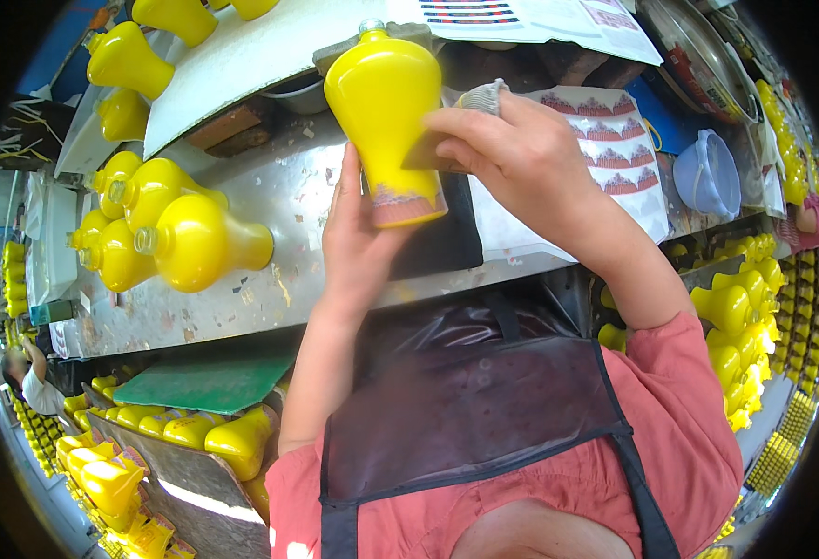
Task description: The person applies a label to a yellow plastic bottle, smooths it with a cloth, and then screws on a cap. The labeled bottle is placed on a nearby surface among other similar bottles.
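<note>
A glossy yellow bottle [381, 93] with wide shoulders and a narrow waist stands tilted over the metal table, its clear glass neck pointing away from me. Around its base runs a pink-red patterned decal band [405, 207]. My left hand [358, 228] grips the bottle low down, thumb along its left side, some fingers hidden behind it. My right hand [521, 154], with a grey cloth cover [484, 97] on one finger, pinches a thin brownish flat scraper [428, 154] against the bottle's right side, just above the decal. The scraper is partly hidden and slightly blurred.
Several yellow bottles [200, 244] lie on the metal table [284, 265] at left. A decal sheet [605, 140] lies at right, near a pale blue bucket [707, 175]. A dark pad [456, 244] lies beneath my hands. Below left, a crate [172, 470] holds more bottles under a green board [209, 373].
</note>
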`<control>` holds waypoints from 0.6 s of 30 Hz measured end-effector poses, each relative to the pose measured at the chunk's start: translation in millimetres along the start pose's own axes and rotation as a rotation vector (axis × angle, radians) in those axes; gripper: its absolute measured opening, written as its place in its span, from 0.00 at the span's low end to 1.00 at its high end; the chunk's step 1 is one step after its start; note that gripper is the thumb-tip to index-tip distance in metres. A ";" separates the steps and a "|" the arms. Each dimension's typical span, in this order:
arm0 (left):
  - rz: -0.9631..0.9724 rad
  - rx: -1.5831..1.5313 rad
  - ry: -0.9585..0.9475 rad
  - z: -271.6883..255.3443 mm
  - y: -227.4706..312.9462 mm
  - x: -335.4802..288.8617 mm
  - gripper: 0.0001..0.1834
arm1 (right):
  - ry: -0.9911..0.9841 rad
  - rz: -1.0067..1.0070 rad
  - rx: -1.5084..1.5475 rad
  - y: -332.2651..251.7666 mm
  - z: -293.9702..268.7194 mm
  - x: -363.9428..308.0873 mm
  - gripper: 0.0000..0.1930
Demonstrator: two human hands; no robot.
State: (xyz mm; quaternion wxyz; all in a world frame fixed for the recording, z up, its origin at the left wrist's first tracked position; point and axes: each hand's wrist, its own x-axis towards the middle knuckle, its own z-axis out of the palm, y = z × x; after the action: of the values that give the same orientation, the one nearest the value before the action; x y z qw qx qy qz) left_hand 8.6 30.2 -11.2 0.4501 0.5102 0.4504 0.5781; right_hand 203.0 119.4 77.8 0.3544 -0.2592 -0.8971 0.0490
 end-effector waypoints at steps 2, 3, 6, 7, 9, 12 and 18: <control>-0.005 -0.134 -0.008 1.0 4.7 -1.3 0.51 | 0.001 0.010 0.134 1.9 -1.3 3.0 0.15; -0.023 -0.180 -0.004 1.4 7.4 -2.0 0.51 | 0.020 -0.036 0.207 2.5 -2.2 4.5 0.15; -0.051 -0.274 0.009 2.8 13.3 -2.5 0.50 | 0.030 0.086 0.144 5.3 -2.6 10.4 0.13; -0.056 -0.274 0.009 3.2 14.3 -2.4 0.50 | 0.011 0.160 0.097 5.2 -2.1 11.3 0.13; -0.069 -0.279 0.023 3.8 14.9 -2.2 0.49 | 0.080 0.116 0.230 4.1 -1.5 11.3 0.13; -0.120 -0.441 0.058 6.1 14.8 -4.0 0.48 | 0.040 0.070 0.418 1.1 0.7 9.6 0.13; -0.138 -0.470 0.056 8.6 19.8 -6.7 0.40 | 0.140 0.204 0.332 -0.6 7.3 10.6 0.13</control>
State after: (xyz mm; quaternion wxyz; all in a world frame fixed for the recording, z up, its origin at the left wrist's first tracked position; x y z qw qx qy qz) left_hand 16.5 20.4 7.6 0.5824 0.3434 0.3496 0.6486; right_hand 191.4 124.9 79.0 0.4468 -0.2897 -0.8190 0.2139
